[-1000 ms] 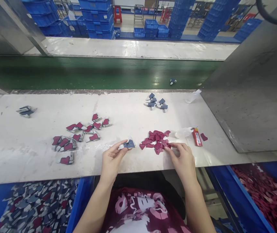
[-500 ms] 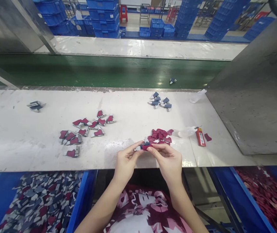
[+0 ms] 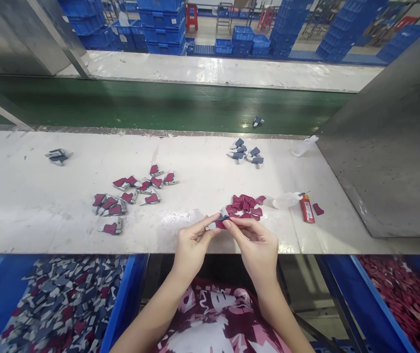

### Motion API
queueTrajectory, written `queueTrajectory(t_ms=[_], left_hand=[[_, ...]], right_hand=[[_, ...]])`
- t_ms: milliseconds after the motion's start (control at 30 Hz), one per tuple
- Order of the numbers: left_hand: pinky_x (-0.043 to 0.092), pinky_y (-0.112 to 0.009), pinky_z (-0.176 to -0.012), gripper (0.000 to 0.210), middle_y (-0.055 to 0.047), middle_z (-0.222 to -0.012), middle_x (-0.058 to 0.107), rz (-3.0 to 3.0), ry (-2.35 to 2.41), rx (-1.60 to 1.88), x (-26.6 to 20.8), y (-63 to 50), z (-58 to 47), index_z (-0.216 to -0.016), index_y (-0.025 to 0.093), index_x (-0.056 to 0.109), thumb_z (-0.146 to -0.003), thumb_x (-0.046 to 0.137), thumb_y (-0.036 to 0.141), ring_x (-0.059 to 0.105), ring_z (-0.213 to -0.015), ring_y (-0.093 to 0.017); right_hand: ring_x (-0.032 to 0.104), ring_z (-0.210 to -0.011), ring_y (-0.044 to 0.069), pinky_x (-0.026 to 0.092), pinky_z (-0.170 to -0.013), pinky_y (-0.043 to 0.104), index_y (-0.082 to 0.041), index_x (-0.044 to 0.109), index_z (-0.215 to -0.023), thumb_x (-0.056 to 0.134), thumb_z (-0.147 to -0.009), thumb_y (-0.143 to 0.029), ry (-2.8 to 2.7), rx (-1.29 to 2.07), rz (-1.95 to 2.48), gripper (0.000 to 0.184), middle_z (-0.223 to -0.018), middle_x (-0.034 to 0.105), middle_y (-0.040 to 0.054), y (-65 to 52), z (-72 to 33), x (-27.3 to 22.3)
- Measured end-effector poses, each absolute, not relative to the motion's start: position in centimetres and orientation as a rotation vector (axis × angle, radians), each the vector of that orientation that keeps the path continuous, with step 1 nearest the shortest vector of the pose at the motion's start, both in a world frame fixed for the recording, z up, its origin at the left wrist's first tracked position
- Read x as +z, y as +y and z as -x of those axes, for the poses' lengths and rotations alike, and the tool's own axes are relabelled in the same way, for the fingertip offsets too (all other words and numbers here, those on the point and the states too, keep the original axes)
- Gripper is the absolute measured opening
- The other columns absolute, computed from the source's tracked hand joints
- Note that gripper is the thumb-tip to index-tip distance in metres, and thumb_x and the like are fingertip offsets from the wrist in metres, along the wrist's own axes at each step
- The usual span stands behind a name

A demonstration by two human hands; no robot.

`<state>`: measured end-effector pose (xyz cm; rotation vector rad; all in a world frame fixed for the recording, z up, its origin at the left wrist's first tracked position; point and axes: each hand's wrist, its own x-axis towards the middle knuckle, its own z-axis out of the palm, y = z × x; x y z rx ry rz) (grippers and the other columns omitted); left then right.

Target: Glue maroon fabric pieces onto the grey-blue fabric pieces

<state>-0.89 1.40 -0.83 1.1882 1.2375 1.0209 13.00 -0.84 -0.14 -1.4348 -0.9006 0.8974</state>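
Between my two hands, just above the front of the white worktop, is a small grey-and-blue plastic part (image 3: 212,226) with a dark red piece (image 3: 222,224) against it. My left hand (image 3: 192,245) pinches the grey part from the left. The fingers of my right hand (image 3: 257,241) close on the red piece from the right, thumb on top. Fingertips hide where the two meet. Right behind them lies a pile of loose dark red pieces (image 3: 246,203). Grey parts with red faces (image 3: 110,205) lie in a group to the left.
Blue-grey parts (image 3: 238,149) lie farther back, and one (image 3: 257,121) rests on the green belt (image 3: 180,109). A clear dropper bottle (image 3: 286,200) and a red-labelled item (image 3: 307,210) stand right. Blue bins (image 3: 118,299) of parts flank me below; a metal panel (image 3: 394,147) rises right.
The view has shifted slightly. Both hands keep their pinch, and the grey part between them has turned a little.
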Motion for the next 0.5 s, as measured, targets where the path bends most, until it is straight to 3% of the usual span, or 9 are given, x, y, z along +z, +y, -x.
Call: queueTrajectory(t_ms=[67,233,367,500], left_hand=[[0.056,-0.043,-0.101,0.029,0.003,-0.069,0.077,-1.203,1.239,1.009,-0.6,1.4,1.0,-0.111,0.022,0.079,-0.083,0.073,0.028,0.073,-0.07,-0.019],[0.059,-0.039,-0.098,0.032,-0.007,-0.111,0.078,-1.16,1.22,1.027,0.0,1.4,1.0,-0.108,0.021,0.08,-0.077,0.079,0.03,0.073,-0.106,-0.029],[0.064,-0.032,-0.087,0.025,-0.007,-0.104,0.08,-1.079,1.19,1.085,0.3,1.2,0.6,-0.103,0.02,0.081,-0.081,0.077,0.03,0.077,-0.095,-0.026],[0.064,-0.029,-0.085,0.024,-0.007,-0.103,0.08,-1.054,1.161,1.116,0.8,1.2,0.4,-0.103,0.02,0.081,-0.081,0.077,0.029,0.078,-0.092,-0.024]], right_hand=[[0.074,-0.075,0.019,0.062,-0.067,0.03,-0.02,0.076,-0.086,0.081,-0.077,-0.038,-0.942,0.844,1.449,0.02,-0.083,0.078,0.0045,-0.9,-13.0,-0.2],[0.071,-0.076,0.018,0.059,-0.07,0.031,-0.021,0.075,-0.088,0.076,-0.083,-0.032,-1.134,0.613,1.457,0.011,-0.083,0.076,0.0027,-1.0,-12.8,-0.2],[0.067,-0.073,0.016,0.057,-0.067,0.031,-0.023,0.072,-0.087,0.073,-0.087,-0.023,-1.298,0.361,1.404,0.001,-0.079,0.072,0.0009,-1.2,-12.4,-0.2],[0.064,-0.075,0.016,0.054,-0.064,0.031,-0.025,0.074,-0.09,0.071,-0.086,-0.018,-1.297,0.162,1.42,0.009,-0.086,0.065,0.0024,-1.4,-12.0,0.0]])
